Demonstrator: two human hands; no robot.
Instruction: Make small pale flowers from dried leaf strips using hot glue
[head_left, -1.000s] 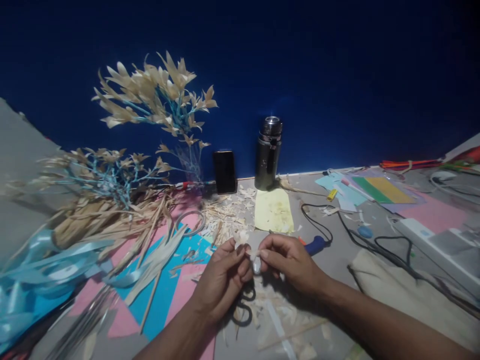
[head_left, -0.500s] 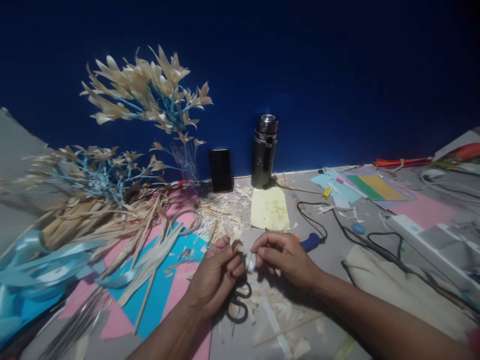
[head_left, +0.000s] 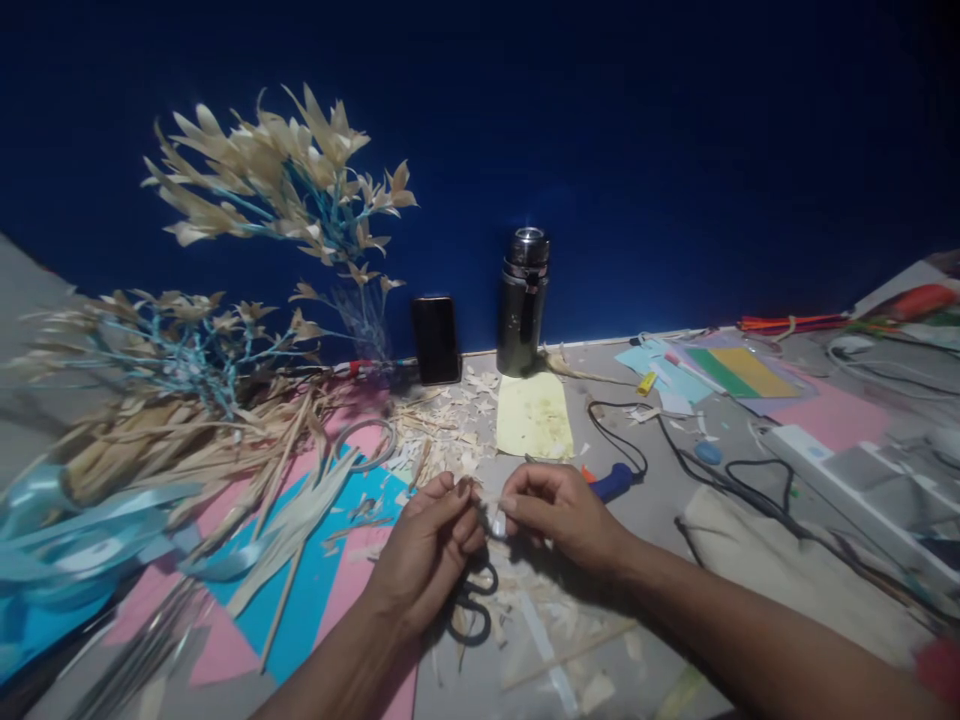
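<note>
My left hand is closed in a pinch over the middle of the table; what its fingertips hold is too small to name. Just across from it, my right hand pinches a small whitish strip that hangs below the thumb. The two sets of fingertips are close together but apart. Black scissor handles show beneath my left hand, with the blades hidden. Pale dried husk scraps lie around. Beyond my right hand rests a blue glue gun with an orange tip, partly hidden.
Dried-leaf flowers on blue stems stand at the back left near a phone and a dark flask. Light blue ribbon, wires and coloured paper spread leftward. A power strip and cords lie right.
The whole view has shifted slightly, moving the background a little left. Both hands keep their pinches, and the right fingertips have closed slightly nearer the whitish strip.
</note>
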